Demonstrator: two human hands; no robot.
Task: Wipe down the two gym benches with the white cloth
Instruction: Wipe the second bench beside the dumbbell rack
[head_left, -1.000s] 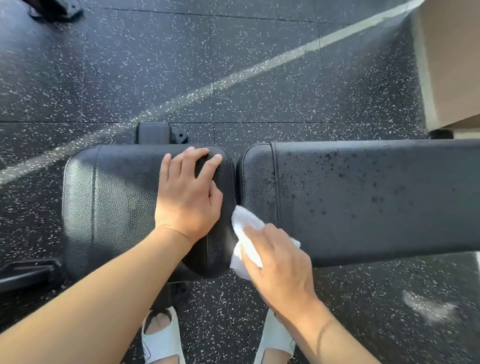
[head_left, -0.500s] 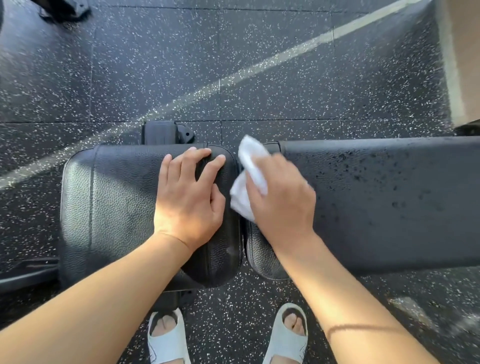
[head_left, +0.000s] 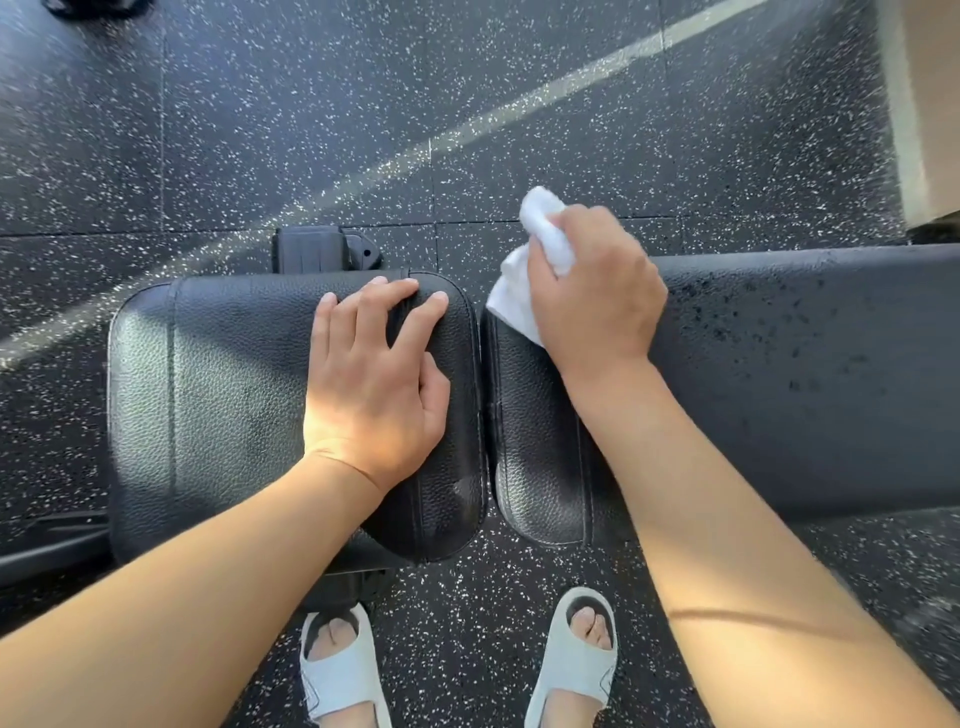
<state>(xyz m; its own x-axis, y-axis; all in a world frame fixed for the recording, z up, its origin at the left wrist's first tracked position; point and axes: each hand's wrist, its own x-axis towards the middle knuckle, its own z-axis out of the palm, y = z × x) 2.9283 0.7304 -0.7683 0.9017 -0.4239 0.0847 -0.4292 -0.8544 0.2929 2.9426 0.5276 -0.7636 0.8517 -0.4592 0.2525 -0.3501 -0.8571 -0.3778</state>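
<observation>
Right hand (head_left: 597, 291) gripping white cloth (head_left: 524, 280) at right bench (head_left: 805, 374) far edge; left hand (head_left: 379, 374) lying flat on left bench (head_left: 218, 395). I'm expecting missed droplets at frame right.

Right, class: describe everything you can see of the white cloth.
The white cloth looks soft and bunched, like a small towel. The right hand grips it, covering its middle; one crumpled end pokes out beyond the fingers over the floor, and a flatter flap lies at the far corner of the right bench pad.
</observation>
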